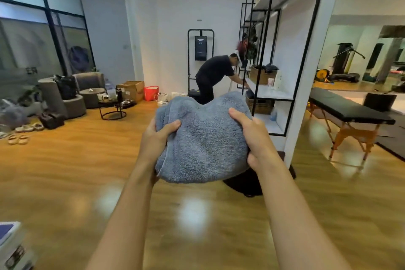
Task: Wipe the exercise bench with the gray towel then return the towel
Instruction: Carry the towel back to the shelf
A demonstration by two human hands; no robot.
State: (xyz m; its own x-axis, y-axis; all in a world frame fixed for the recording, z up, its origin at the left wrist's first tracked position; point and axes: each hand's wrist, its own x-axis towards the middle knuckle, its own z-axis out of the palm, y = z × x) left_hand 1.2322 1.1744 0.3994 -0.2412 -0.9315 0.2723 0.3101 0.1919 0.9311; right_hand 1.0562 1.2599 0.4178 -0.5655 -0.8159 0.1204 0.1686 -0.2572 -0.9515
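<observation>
I hold a folded gray towel [203, 138] in front of me at chest height, above the wooden floor. My left hand [156, 136] grips its left edge with the thumb on top. My right hand [254, 136] grips its right edge, thumb on top and fingers curled underneath. The black padded exercise bench [348, 108] with orange wooden legs stands to the right, past a white pillar, well away from the towel.
A black-framed shelf unit [269, 92] with wicker baskets stands behind the towel beside the white pillar [311, 85]. A person in black [213, 76] bends toward the shelf. Grey armchairs, boxes, bags and shoes line the left side. A dark round object lies on the floor below the towel.
</observation>
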